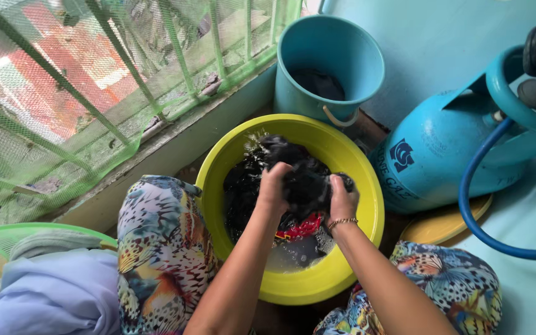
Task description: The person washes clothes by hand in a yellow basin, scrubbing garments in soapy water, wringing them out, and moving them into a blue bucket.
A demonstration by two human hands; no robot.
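Head view: wet dark cloth (pixel 305 180), round yellow basin (pixel 367 242).

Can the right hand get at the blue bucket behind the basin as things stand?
Probably yes: the right hand grips the dark wet cloth over the yellow basin, and nothing stands between it and the blue bucket just beyond the rim.
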